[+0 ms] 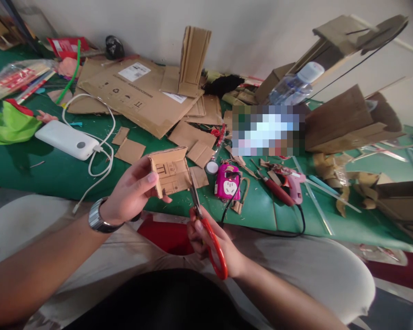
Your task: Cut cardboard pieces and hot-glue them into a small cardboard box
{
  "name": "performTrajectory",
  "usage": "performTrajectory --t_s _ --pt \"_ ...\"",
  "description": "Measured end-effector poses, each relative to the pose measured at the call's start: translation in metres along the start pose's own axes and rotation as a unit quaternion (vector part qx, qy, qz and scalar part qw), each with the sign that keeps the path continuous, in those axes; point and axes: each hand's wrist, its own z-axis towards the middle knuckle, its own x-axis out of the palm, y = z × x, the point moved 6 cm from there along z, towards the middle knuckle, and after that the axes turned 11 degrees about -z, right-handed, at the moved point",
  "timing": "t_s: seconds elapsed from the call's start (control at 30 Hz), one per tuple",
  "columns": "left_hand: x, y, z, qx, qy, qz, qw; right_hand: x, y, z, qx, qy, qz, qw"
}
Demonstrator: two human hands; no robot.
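Note:
My left hand (132,190), with a watch on its wrist, grips a small piece of cardboard (172,172) by its left edge. That piece has printed symbols and a folded-up flap along its top and left sides. In my right hand (209,238) is a pair of scissors (215,252) with red handles, fingers wrapped round them. The scissor blades point up and meet the cardboard's right edge. Whether the blades are parted there I cannot tell. Both hands are held above my lap, near the table's front edge.
A green table (151,183) carries a white power bank (67,140) with its cable, flattened cardboard (134,91), a pink power socket (227,182) and a pink glue gun (294,183). A soldering iron (278,191) lies beside it. Behind stand a plastic bottle (296,85) and cardboard structures (354,119).

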Motion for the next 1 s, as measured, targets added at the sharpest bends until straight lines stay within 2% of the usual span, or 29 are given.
performTrajectory --t_s 0.43,1.0 --pt "-0.0022 0.0017 -0.0011 -0.014 -0.024 0.02 0.999 -0.0043 -0.0084 0.0013 0.022 -0.044 -0.027 0.998" --pt "-0.0039 0.0015 -0.0015 -0.023 -0.035 0.038 0.998 -0.0003 -0.0061 0.0023 -0.009 -0.027 -0.06 0.998"
